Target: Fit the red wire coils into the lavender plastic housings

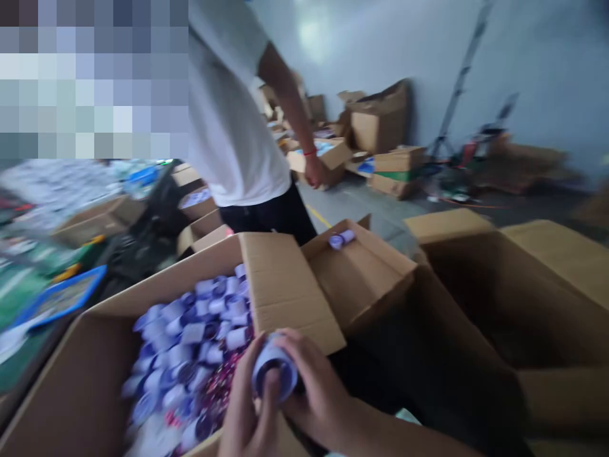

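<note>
One filled carton (71, 381), the reference item, stands open at front. One deep carton (566, 400), also open, stands well to its right. One co-worker (238, 127) in a white top stands beyond it. One shallow carton (366, 273) lies just past its right flap. One blue tray (98, 279) is positioned to its left.

Two hands are above its near right edge. The left hand (245, 393) is curled, thumb in the mouth of one held cup (288, 381); the right hand (316, 381) is closed around the cup's right side. Inside the carton: over thirty lilac cups (193, 333), exact count obscured by overlap, and dark red pieces (221, 382), too small to count.
</note>
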Demonstrator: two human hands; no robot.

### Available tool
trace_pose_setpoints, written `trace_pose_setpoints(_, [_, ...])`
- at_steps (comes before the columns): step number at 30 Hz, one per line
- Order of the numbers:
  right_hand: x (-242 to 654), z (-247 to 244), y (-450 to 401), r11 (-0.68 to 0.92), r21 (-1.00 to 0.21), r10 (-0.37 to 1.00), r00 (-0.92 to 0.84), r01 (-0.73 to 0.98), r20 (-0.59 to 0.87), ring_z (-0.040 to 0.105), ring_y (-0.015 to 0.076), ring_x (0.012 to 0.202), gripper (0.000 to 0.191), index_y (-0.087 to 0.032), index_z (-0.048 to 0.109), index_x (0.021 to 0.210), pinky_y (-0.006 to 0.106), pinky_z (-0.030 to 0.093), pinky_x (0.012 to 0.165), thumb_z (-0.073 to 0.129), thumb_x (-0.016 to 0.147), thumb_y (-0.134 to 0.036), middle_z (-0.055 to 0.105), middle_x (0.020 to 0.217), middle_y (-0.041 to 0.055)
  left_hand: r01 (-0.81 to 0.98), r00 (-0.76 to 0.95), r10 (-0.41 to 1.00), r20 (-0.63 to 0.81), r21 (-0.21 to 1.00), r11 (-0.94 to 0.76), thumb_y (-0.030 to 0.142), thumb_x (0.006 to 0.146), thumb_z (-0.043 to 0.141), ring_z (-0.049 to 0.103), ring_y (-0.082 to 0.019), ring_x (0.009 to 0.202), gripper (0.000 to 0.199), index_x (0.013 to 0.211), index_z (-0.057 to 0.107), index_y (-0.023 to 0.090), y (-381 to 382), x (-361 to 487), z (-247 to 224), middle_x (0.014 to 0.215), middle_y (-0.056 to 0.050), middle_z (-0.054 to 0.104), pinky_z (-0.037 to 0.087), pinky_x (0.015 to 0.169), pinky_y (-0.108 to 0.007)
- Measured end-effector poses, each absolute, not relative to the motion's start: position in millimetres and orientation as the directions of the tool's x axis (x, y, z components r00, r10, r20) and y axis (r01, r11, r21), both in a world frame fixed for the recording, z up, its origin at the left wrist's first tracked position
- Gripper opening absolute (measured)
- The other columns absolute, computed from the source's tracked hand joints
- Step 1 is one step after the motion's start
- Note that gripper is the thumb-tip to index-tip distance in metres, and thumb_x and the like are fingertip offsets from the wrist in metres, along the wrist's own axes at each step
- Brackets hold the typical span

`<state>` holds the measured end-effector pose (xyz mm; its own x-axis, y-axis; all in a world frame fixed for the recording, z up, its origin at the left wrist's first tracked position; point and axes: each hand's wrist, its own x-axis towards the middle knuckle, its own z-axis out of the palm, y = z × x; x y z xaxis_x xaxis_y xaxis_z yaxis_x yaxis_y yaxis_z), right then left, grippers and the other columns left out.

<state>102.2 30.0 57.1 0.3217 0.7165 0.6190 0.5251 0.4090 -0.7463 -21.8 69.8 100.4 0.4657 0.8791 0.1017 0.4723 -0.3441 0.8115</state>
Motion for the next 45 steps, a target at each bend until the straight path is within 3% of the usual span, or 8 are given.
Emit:
trace_pose_setpoints(3, [112, 51, 27, 0.447, -0.754, 0.705, 0.329, 0.481, 0.628, 0.057, 0.0242, 0.117, 0.047, -0.021, 0.039, 0.132, 0.036, 0.05, 0.096, 0.052, 0.089, -0.035, 0.058, 0.126, 0.0148, 0.443, 0.405, 0.912, 0.066, 0.859, -0.259, 0.04, 0.092, 0.046, 0.031, -0.026, 0.138, 0.044, 0.134, 0.043, 0.029, 58, -5, 104, 0.144, -0.005, 0.043, 0.022, 0.116, -0.045])
trace_pose_setpoints(8, [115, 44, 28, 0.469, -0.724, 0.706, 0.279, 0.505, 0.651, 0.059, 0.0239, 0.115, 0.045, -0.02, 0.043, 0.131, 0.032, 0.052, 0.094, 0.052, 0.09, -0.035, 0.059, 0.126, 0.0142, 0.346, 0.36, 0.924, 0.125, 0.902, -0.257, 0.041, 0.091, 0.047, 0.036, -0.025, 0.134, 0.046, 0.135, 0.044, 0.028, 55, -4, 86, 0.143, -0.007, 0.044, 0.034, 0.11, -0.041])
trace_pose_setpoints(13, [110, 45, 32, 0.466, -0.71, 0.695, 0.279, 0.528, 0.663, 0.059, 0.0249, 0.115, 0.042, -0.021, 0.044, 0.13, 0.034, 0.053, 0.092, 0.052, 0.09, -0.03, 0.057, 0.127, 0.0144, 0.335, 0.205, 0.946, 0.252, 0.89, -0.31, 0.039, 0.09, 0.05, 0.046, -0.026, 0.125, 0.039, 0.127, 0.055, 0.029, 55, -5, 81, 0.132, -0.008, 0.054, 0.036, 0.106, -0.044])
trace_pose_setpoints(17, [107, 47, 33, 0.448, -0.69, 0.708, 0.247, 0.568, 0.662, 0.061, 0.0249, 0.112, 0.044, -0.023, 0.045, 0.131, 0.034, 0.055, 0.088, 0.055, 0.088, -0.028, 0.06, 0.124, 0.0128, 0.231, 0.187, 0.975, 0.119, 0.959, -0.161, 0.041, 0.086, 0.056, 0.054, -0.026, 0.116, 0.04, 0.122, 0.059, 0.026, 54, -4, 84, 0.127, -0.009, 0.059, 0.041, 0.103, -0.041])
trace_pose_setpoints(21, [105, 49, 35, 0.434, -0.655, 0.682, 0.249, 0.619, 0.688, 0.061, 0.026, 0.113, 0.049, -0.021, 0.042, 0.135, 0.035, 0.056, 0.087, 0.054, 0.088, -0.025, 0.058, 0.126, 0.0134, 0.142, 0.1, 0.989, 0.112, 0.982, -0.125, 0.043, 0.084, 0.057, 0.049, -0.027, 0.124, 0.043, 0.123, 0.058, 0.025, 53, -6, 80, 0.133, -0.009, 0.056, 0.038, 0.106, -0.039])
trace_pose_setpoints(28, [108, 50, 42, 0.503, -0.54, 0.646, 0.121, 0.675, 0.753, 0.065, 0.025, 0.105, 0.045, -0.021, 0.046, 0.133, 0.033, 0.058, 0.082, 0.052, 0.089, -0.026, 0.063, 0.117, 0.0133, 0.108, 0.328, 0.941, -0.087, 0.993, 0.054, 0.027, 0.071, 0.068, 0.063, -0.025, 0.094, 0.044, 0.113, 0.063, 0.019, 73, -24, 110, 0.107, -0.011, 0.068, 0.051, 0.084, -0.035])
trace_pose_setpoints(38, [112, 37, 45, 0.567, -0.541, 0.669, 0.036, 0.621, 0.742, 0.063, 0.0259, 0.11, 0.053, -0.021, 0.04, 0.139, 0.032, 0.057, 0.085, 0.054, 0.089, -0.03, 0.06, 0.123, 0.014, 0.217, 0.291, 0.949, -0.121, 0.974, 0.058, 0.017, 0.062, 0.065, 0.063, -0.022, 0.081, 0.033, 0.095, 0.067, 0.017, 83, -29, 123, 0.087, -0.006, 0.069, 0.05, 0.073, -0.03])
trace_pose_setpoints(45, [119, 33, 54, 0.547, -0.537, 0.696, 0.007, 0.642, 0.718, 0.064, 0.0253, 0.109, 0.048, -0.021, 0.044, 0.134, 0.031, 0.057, 0.085, 0.054, 0.088, -0.031, 0.062, 0.124, 0.0127, 0.272, 0.261, 0.964, -0.053, 0.962, -0.021, 0.023, 0.072, 0.061, 0.061, -0.024, 0.094, 0.041, 0.113, 0.062, 0.019, 74, -20, 107, 0.106, -0.009, 0.067, 0.049, 0.084, -0.034])
